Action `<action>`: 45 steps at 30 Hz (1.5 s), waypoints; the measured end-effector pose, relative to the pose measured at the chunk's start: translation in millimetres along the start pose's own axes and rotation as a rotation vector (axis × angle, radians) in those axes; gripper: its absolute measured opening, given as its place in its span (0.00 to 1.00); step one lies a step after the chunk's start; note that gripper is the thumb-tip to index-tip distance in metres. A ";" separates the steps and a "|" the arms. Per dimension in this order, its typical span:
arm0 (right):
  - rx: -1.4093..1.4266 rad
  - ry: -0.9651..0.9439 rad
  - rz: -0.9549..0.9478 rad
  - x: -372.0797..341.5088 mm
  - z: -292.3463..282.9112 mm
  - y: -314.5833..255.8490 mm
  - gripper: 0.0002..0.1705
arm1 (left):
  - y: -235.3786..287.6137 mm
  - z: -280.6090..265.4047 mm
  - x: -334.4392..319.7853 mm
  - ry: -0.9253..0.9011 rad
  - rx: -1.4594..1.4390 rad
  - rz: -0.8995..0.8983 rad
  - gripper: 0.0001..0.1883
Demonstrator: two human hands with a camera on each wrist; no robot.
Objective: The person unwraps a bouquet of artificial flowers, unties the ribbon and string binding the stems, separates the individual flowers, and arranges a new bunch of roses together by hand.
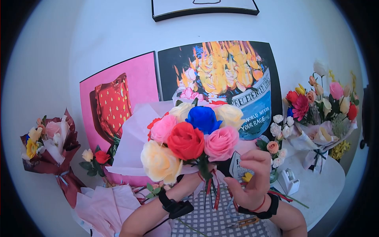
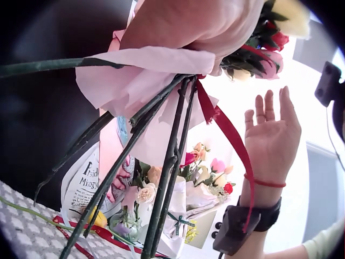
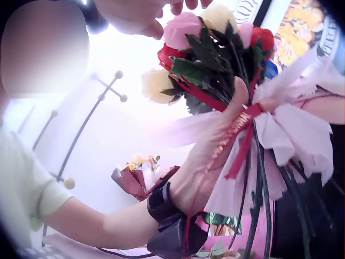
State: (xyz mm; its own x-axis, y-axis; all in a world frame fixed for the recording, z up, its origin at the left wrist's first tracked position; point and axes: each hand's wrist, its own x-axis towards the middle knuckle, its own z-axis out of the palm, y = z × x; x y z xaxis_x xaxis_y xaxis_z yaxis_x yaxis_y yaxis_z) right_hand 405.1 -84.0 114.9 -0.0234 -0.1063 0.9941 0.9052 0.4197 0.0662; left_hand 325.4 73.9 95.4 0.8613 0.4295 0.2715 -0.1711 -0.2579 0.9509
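Note:
A bouquet of red, blue, pink and cream roses (image 1: 185, 140) with pink wrapping paper (image 1: 132, 138) is held up at the centre. My left hand (image 3: 207, 156) grips it at the gathered neck, where a red ribbon (image 3: 237, 128) goes round; in the head view the blooms hide most of that hand. Green stems (image 2: 170, 156) hang below the paper. To the right of the blooms my right hand (image 1: 252, 179) is raised, fingers loosely bent, holding nothing; in the left wrist view its palm (image 2: 272, 143) shows, apart from the bouquet.
A maroon-wrapped bouquet (image 1: 67, 173) stands at left, a white-wrapped one (image 1: 325, 136) at right. Pink paper (image 1: 106, 205) lies at front left. A white tape dispenser (image 1: 290, 181) and scissors (image 1: 246, 223) rest on the table (image 1: 331, 181). Paintings (image 1: 146, 79) stand behind.

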 end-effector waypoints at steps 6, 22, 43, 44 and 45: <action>-0.239 -0.173 -0.240 55.8 5.3 -22.6 0.17 | -6.3 -0.6 -5.1 0.080 0.040 0.118 0.22; -0.339 -0.455 -0.337 84.2 7.4 -24.4 0.11 | -18.2 -10.2 -15.3 0.430 0.378 0.413 0.21; -0.274 -0.450 -0.320 66.4 -7.5 -25.2 0.14 | -29.6 -44.8 -22.5 0.639 0.449 0.598 0.21; -0.275 -0.446 -0.325 64.1 -11.2 -23.7 0.14 | -29.3 -48.7 -23.3 0.632 0.431 0.599 0.21; -0.247 -0.428 -0.323 61.4 -16.7 -21.1 0.20 | -28.4 -52.8 -23.6 0.623 0.414 0.601 0.21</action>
State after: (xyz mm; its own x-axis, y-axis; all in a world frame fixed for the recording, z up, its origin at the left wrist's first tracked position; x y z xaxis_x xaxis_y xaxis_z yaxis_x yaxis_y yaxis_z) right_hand 391.7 -114.4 173.1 -0.4366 0.2009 0.8769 0.8947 0.1991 0.3998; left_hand 284.7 116.7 69.9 0.2556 0.4780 0.8403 -0.2159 -0.8190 0.5316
